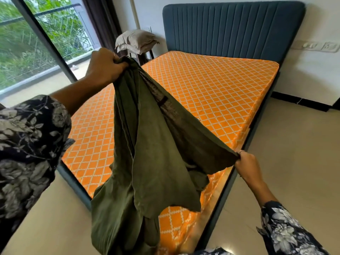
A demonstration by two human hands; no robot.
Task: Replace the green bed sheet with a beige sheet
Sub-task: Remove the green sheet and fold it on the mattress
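Note:
The olive green sheet (156, 144) hangs bunched in the air over the foot of the bed, off the mattress. My left hand (104, 67) grips a gathered part of it, raised high at the left. Lower at the right, my right hand (248, 166) pinches another edge and holds it out taut. The bare mattress (211, 92) shows an orange cover with a white diamond pattern. No beige sheet is in view apart from a pile of beige pillows (136, 40) on a stand beside the bed's head.
A blue padded headboard (233, 28) stands against the white wall. A large glass door (36, 43) with a dark curtain fills the left side. Pale tiled floor (294, 153) runs along both sides of the bed. A switch panel (316, 46) sits on the right wall.

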